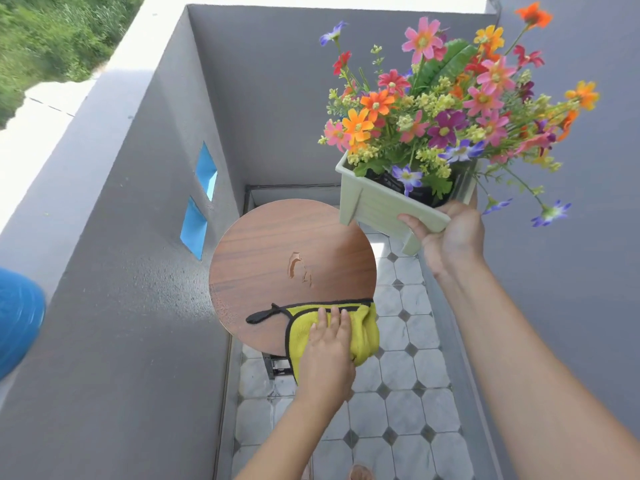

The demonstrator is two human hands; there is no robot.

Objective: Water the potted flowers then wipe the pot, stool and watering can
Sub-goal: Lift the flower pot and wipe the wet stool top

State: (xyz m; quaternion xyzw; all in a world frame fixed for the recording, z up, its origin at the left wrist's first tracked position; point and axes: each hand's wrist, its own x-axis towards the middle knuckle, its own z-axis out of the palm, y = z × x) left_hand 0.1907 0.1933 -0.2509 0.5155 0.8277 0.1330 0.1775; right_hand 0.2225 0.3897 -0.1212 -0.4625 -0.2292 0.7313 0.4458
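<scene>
A round wooden stool (277, 251) with a chipped spot near its middle stands on the tiled floor. My left hand (327, 344) presses flat on a yellow cloth (363, 332) with black trim, at the stool's near edge. My right hand (450, 233) holds a pale green square pot (377, 206) by its bottom, lifted in the air to the right of and above the stool. Colourful flowers (450, 105) fill the pot, which tilts to the right. The watering can is hard to identify; a blue object (17, 320) shows at the left edge.
A grey balcony wall (145, 237) with two blue openings (199, 199) runs along the left, close to the stool. Another grey wall closes the right side. White tiles with dark diamonds (398, 393) cover the narrow floor. Greenery lies beyond the parapet at top left.
</scene>
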